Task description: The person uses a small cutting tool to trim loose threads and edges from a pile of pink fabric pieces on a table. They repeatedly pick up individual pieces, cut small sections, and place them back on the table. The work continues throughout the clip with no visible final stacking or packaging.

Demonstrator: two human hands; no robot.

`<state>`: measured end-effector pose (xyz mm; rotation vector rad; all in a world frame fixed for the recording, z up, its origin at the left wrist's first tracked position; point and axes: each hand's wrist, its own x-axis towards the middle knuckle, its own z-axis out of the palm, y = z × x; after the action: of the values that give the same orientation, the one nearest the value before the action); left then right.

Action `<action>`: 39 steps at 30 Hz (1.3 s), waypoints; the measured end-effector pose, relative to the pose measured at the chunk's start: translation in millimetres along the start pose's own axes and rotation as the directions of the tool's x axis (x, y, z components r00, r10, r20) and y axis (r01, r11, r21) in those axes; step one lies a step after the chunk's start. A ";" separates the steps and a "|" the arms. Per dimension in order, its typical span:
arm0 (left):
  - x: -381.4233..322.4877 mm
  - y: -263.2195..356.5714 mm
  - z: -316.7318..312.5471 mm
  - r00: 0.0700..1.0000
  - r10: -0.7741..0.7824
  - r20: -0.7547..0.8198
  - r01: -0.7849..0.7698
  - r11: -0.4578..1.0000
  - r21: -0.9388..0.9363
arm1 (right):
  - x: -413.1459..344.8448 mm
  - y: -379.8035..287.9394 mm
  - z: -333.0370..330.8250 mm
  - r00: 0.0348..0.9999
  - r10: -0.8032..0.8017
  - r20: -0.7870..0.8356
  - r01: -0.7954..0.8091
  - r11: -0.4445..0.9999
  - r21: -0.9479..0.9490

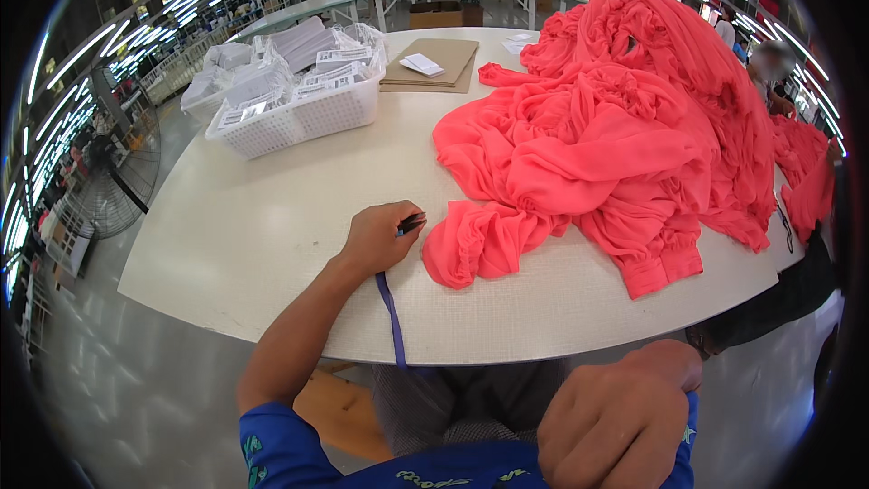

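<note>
My left hand (382,236) rests on the white tabletop (271,217), its fingers closed around a small black tool (411,223), most of which they hide. From beneath that hand a blue ribbon (390,312) runs down over the table's front edge. Just right of the tool lies the gathered end of a coral-pink garment (468,244), part of a large heap of coral fabric (611,136). My right hand (618,421) is raised close to the camera, in front of my body, with its back showing. Its fingers curl away, and the fingertips are hidden.
White plastic baskets (299,119) full of printed tags stand at the back left. Beside them, small white cards (422,65) lie on brown cardboard sheets (434,58). A floor fan (108,156) stands left of the table. Another person (774,75) is at the right, near more coral fabric (804,163).
</note>
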<state>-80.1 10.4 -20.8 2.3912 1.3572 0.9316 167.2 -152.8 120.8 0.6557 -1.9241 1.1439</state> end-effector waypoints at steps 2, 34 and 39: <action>0.3 0.9 -0.2 1.000 -0.006 0.008 0.006 1.000 0.015 | -0.8 -0.6 0.4 1.000 -0.003 0.006 0.003 0.999 0.045; 2.0 2.2 -0.2 1.000 -0.005 0.030 0.005 1.000 0.009 | 8.6 -3.8 6.6 0.974 0.209 -0.084 -0.187 0.958 0.219; 0.9 2.3 -0.3 1.000 -0.009 0.030 0.009 1.000 -0.005 | 8.0 -3.9 6.7 0.973 0.216 -0.082 -0.194 0.956 0.219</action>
<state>-78.5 9.9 -19.1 2.3834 1.3519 0.8929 163.3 -160.8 127.4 0.5026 -1.8290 1.4973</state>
